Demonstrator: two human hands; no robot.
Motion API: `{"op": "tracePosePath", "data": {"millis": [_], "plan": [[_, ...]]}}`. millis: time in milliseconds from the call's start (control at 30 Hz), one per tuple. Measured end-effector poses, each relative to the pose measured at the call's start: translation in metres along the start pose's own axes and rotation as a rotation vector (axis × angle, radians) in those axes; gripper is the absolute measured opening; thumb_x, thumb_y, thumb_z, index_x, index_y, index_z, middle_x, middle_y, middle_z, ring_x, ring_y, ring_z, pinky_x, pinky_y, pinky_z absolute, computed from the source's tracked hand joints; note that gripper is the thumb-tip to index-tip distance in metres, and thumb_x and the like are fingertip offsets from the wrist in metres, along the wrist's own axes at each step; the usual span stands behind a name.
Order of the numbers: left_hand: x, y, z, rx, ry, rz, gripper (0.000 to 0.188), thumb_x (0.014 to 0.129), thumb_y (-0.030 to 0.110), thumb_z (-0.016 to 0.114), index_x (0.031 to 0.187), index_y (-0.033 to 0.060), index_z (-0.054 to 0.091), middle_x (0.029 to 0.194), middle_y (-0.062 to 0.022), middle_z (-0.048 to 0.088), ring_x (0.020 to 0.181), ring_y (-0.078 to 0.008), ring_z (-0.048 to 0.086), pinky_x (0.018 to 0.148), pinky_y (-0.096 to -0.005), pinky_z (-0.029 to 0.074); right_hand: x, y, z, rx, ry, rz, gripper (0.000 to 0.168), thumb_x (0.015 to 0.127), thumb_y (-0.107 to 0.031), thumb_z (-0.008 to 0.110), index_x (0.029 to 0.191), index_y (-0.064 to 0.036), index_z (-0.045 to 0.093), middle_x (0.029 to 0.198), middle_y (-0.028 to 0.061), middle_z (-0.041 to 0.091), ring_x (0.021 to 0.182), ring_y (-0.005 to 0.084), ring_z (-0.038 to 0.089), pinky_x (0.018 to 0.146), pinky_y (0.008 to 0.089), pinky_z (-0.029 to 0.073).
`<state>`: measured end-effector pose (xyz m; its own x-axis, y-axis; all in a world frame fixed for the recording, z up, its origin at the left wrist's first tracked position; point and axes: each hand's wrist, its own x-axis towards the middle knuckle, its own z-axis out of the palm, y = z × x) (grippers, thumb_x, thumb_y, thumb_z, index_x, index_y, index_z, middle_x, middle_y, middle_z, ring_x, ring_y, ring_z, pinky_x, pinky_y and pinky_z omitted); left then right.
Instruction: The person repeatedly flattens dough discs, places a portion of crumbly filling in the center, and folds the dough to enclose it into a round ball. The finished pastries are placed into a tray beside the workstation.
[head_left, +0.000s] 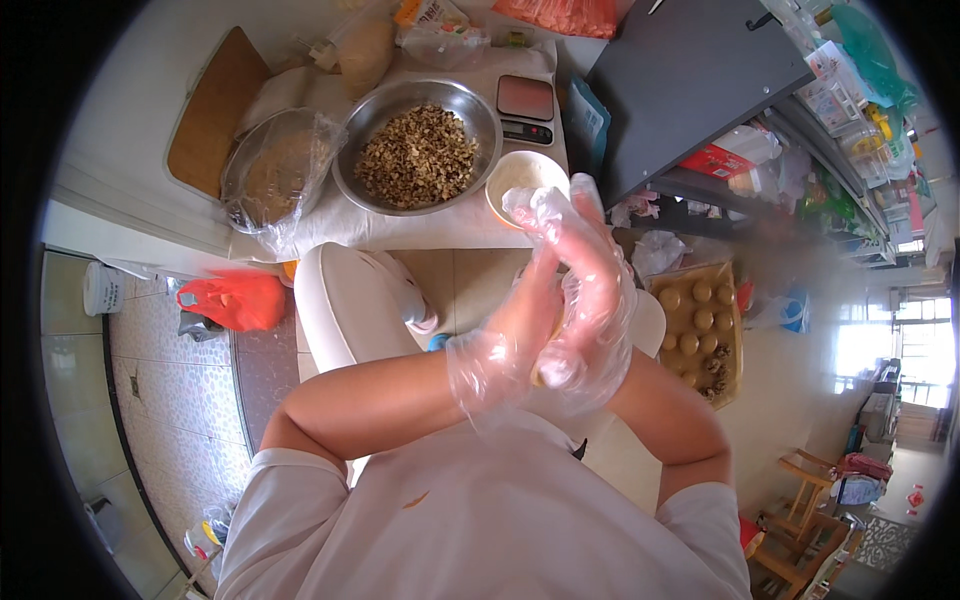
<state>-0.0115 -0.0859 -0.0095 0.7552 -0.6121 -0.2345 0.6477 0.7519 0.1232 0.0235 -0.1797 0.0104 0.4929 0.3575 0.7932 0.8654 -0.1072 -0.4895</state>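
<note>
My left hand (517, 322) and my right hand (592, 292), both in clear plastic gloves, are pressed together palm to palm above my lap. A small part of something yellowish, perhaps dough, shows between the palms; most of it is hidden. Just beyond my fingertips stands a white bowl (525, 171) with pale powder. To its left, a steel bowl (345, 169) holds a chopped brown and cream mixture (417, 156). Farther left, a bowl under clear plastic film (277, 172) holds a light brown mass. A digital kitchen scale (525, 109) is behind the white bowl.
A tray (733, 375) with round dough pieces (703, 320) and dark clumps (716, 369) lies low on the right. Behind it stands a dark shelf unit (690, 82). A red plastic bag (232, 301) lies at left, and wooden chairs (802, 555) stand at lower right.
</note>
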Motion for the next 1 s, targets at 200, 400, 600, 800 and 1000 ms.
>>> {"op": "tracePosePath", "data": {"millis": [200, 400, 600, 800, 1000], "plan": [[-0.004, 0.016, -0.012, 0.16, -0.118, -0.1, 0.099, 0.093, 0.08, 0.036, 0.152, 0.0008, 0.035, 0.15, -0.0087, 0.047, 0.138, -0.0199, 0.047, 0.115, -0.0378, 0.036, -0.008, 0.016, -0.012, 0.112, 0.071, 0.314, 0.049, 0.103, -0.023, 0.044, 0.144, 0.003, 0.039, 0.139, 0.0236, 0.051, 0.129, 0.0352, 0.051, 0.117, 0.0493, 0.031], [-0.002, 0.009, -0.004, 0.21, 0.073, 0.157, 0.069, 0.105, 0.059, 0.036, 0.145, 0.0042, 0.043, 0.138, -0.0094, 0.053, 0.127, -0.0211, 0.053, 0.11, -0.0347, 0.041, -0.006, 0.015, -0.004, -0.499, 0.021, 0.015, 0.046, 0.092, -0.008, 0.06, 0.137, -0.003, 0.05, 0.133, 0.0157, 0.059, 0.12, 0.0344, 0.059, 0.118, 0.0622, 0.02], [-0.001, 0.009, -0.015, 0.413, 0.057, 0.301, 0.052, 0.106, 0.042, 0.044, 0.141, 0.004, 0.046, 0.135, -0.0111, 0.056, 0.123, -0.0245, 0.055, 0.107, -0.0382, 0.044, -0.008, 0.023, 0.005, -0.522, 0.061, -0.065, 0.049, 0.087, -0.008, 0.065, 0.135, -0.007, 0.053, 0.131, 0.0116, 0.062, 0.118, 0.0331, 0.062, 0.111, 0.0659, 0.026], [-0.003, 0.019, -0.008, 0.105, -0.066, 0.152, 0.067, 0.105, 0.056, 0.033, 0.147, 0.004, 0.043, 0.142, -0.0155, 0.052, 0.133, -0.0297, 0.05, 0.116, -0.0439, 0.037, -0.004, 0.023, 0.015, -0.317, 0.044, 0.241, 0.05, 0.092, -0.017, 0.066, 0.138, -0.009, 0.046, 0.133, 0.0113, 0.055, 0.126, 0.0338, 0.051, 0.115, 0.0653, 0.02], [0.001, 0.02, -0.015, 0.243, -0.25, 0.519, 0.098, 0.094, 0.079, 0.029, 0.162, 0.0098, 0.016, 0.167, -0.0158, 0.018, 0.153, -0.0327, 0.022, 0.125, -0.049, 0.016, -0.022, -0.006, 0.012, -0.125, 0.308, 0.608, 0.054, 0.096, -0.017, 0.06, 0.146, -0.004, 0.043, 0.143, 0.0179, 0.049, 0.134, 0.032, 0.046, 0.12, 0.047, 0.023]]}}
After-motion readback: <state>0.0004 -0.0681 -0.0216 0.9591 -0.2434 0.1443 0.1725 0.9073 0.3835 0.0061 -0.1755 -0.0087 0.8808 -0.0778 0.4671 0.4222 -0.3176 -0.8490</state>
